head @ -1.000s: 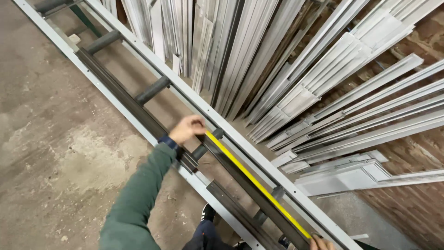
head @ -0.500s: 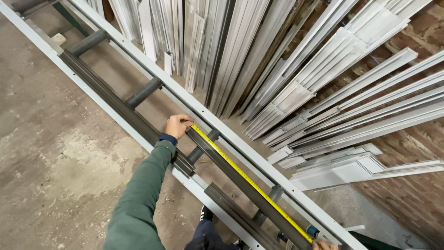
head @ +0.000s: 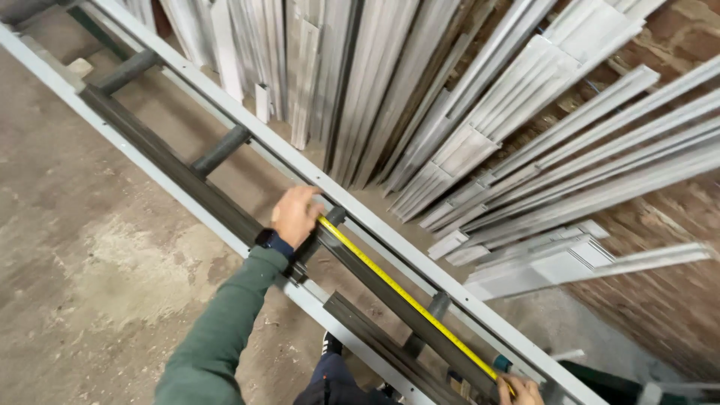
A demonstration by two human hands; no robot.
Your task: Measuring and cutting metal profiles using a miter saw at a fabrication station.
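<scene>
My left hand (head: pixel 295 214) pins the far end of a yellow tape measure blade (head: pixel 405 297) onto a dark metal profile (head: pixel 169 172) lying along a long rack. The blade runs diagonally down to the right. At the bottom edge my right hand (head: pixel 519 390) grips the tape's other end, where a teal case shows partly; most of that hand is cut off by the frame. My left arm wears a green sleeve and a dark wrist band.
The rack is two long light-grey rails (head: pixel 247 124) joined by dark cross rungs (head: pixel 219 150), running diagonally over a stained concrete floor (head: pixel 82 255). Many pale aluminium profiles (head: pixel 420 97) lean against a brick wall (head: pixel 660 300) behind it.
My view has shifted along the rack, so the rails sit lower and closer. My left hand still holds the tape end on the dark profile, and the tape stays stretched between both hands.
</scene>
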